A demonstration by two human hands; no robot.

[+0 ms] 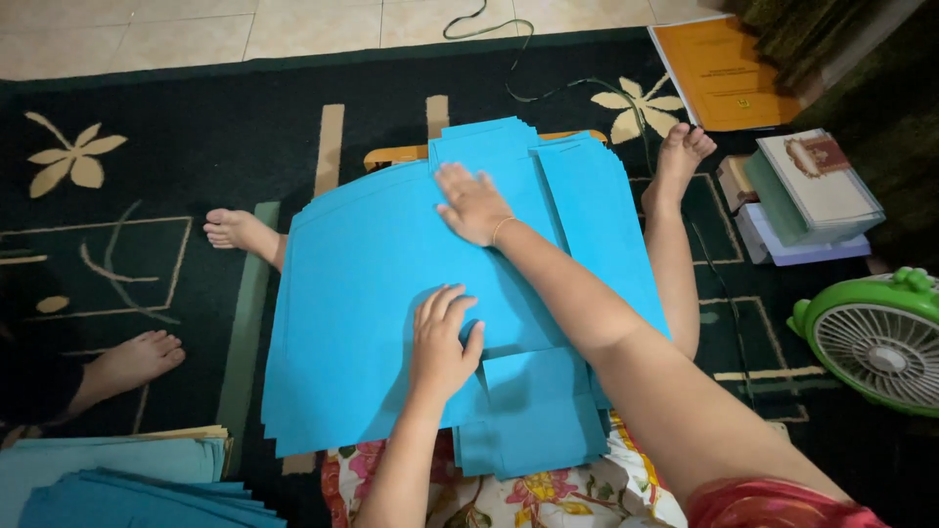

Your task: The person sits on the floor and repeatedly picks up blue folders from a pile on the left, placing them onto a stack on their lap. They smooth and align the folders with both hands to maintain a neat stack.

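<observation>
Carpet (196,147), dark with pale flower shapes, lies under one big stack of blue folder sheets (362,293), which rests across the person's lap and legs. Judging by the flat palms, the step in hand is pressing a fold; the next move would call for a firm sweep along the crease. Left hand (442,342) lies spread, gripping nothing, on the near flap; right hand (472,203) lies equally flat farther up. Beside: one green fan (880,342), one book pile (807,196), one orange folder (724,68), a second blue stack (117,489).

Floor and carpet, indoor room
Dark patterned carpet (176,147) covered the floor; beige tiles (196,29) lay beyond its far edge, lit warmly.
</observation>
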